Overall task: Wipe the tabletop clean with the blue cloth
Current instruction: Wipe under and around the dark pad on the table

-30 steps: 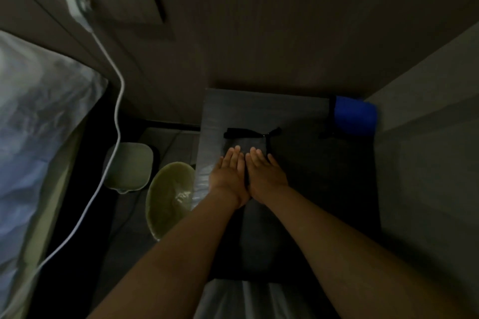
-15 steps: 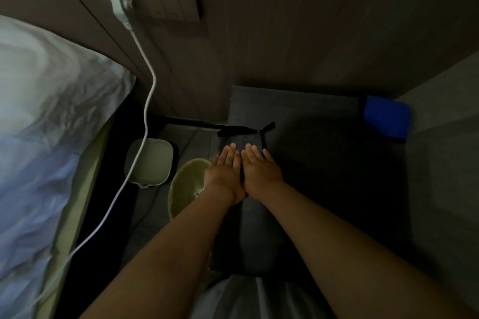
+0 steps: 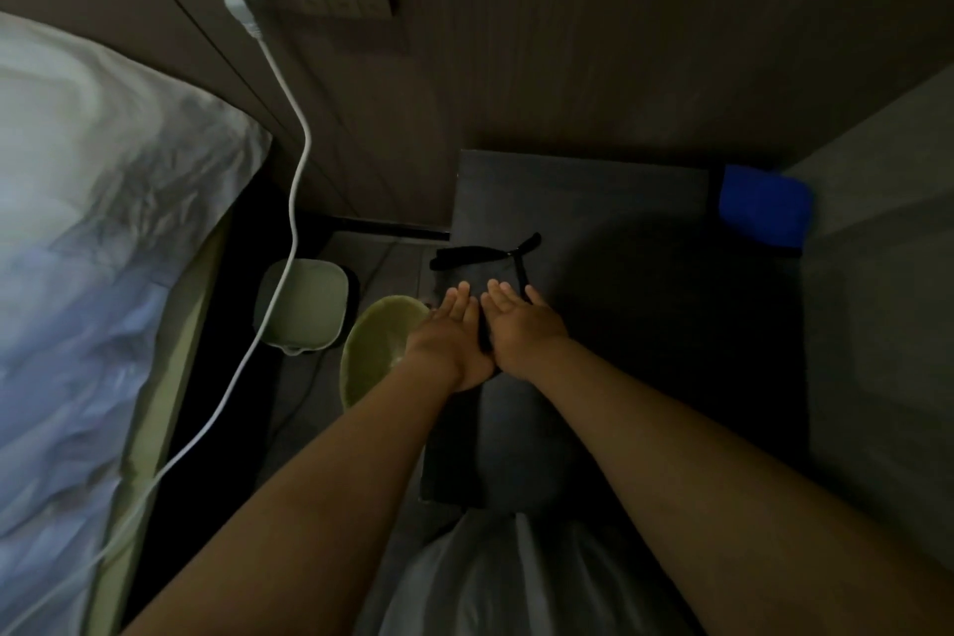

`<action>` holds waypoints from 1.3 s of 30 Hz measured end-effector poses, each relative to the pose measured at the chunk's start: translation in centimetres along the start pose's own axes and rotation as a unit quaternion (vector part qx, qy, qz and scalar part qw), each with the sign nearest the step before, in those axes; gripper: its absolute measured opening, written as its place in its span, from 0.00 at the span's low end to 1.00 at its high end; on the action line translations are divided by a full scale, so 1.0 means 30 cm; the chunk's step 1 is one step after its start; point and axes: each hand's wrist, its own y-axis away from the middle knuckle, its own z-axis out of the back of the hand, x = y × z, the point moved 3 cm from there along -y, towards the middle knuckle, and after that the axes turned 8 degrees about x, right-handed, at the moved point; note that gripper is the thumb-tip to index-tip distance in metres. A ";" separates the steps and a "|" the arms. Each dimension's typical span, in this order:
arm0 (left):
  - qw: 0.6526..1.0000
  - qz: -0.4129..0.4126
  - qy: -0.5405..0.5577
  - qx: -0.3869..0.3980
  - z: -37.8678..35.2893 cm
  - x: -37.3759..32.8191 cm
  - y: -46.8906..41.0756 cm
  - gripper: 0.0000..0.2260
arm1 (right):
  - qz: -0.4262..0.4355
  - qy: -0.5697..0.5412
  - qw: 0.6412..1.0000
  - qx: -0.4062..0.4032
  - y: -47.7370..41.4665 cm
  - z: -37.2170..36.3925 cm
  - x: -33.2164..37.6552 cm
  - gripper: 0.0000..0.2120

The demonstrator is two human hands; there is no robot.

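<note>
Green basin (image 3: 379,351) beside tabletop (image 3: 593,201), blue cloth (image 3: 764,207) at its far corner

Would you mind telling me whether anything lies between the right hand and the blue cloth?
Nothing visible does. Only bare, shadowed tabletop separates the right hand from the blue cloth in the far right corner. The black strapped item lies off that line.

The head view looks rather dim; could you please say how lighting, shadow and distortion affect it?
Head view: dim overall; the dark grey tabletop lies in heavy shadow, deepest right of the right hand, so dirt is unreadable. Head view: the folded bright blue cloth at its far right corner and the crumpled white bedsheet stand out brightest. Head view: wide-angle lens bends lines on the brown wall.
</note>
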 end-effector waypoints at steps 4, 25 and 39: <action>1.000 -0.012 0.012 0.015 -0.076 -0.018 0.069 0.41 | -0.004 0.034 0.999 0.018 0.058 -0.081 0.037 0.34; 0.996 -0.049 -0.053 0.054 -0.127 -0.424 0.043 0.40 | -0.090 0.065 0.993 0.030 0.189 -0.265 -0.272 0.32; 0.990 -0.060 -0.116 0.044 -0.163 -0.668 -0.017 0.40 | -0.079 -0.013 0.997 0.019 0.291 -0.351 -0.538 0.34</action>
